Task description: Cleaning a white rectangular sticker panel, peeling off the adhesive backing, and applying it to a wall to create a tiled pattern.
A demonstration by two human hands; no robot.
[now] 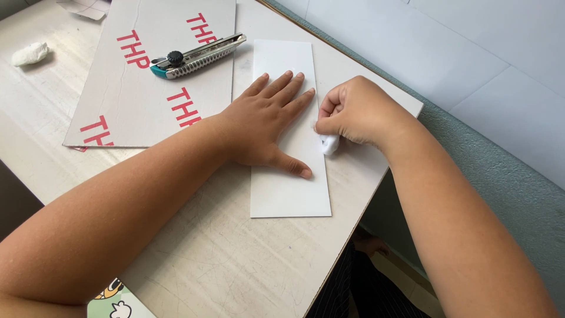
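Two hands work on a white board strip (288,188) lying on the table (235,265) near its right edge. The left hand (265,126) presses flat on the strip, fingers spread. The right hand (353,112) pinches a small white wad (329,143), perhaps cloth, against the strip's right edge. A utility knife (197,56) rests on a printed cardboard sheet (135,94), well apart.

The right hand (353,112) hides most of a small white object (329,144).
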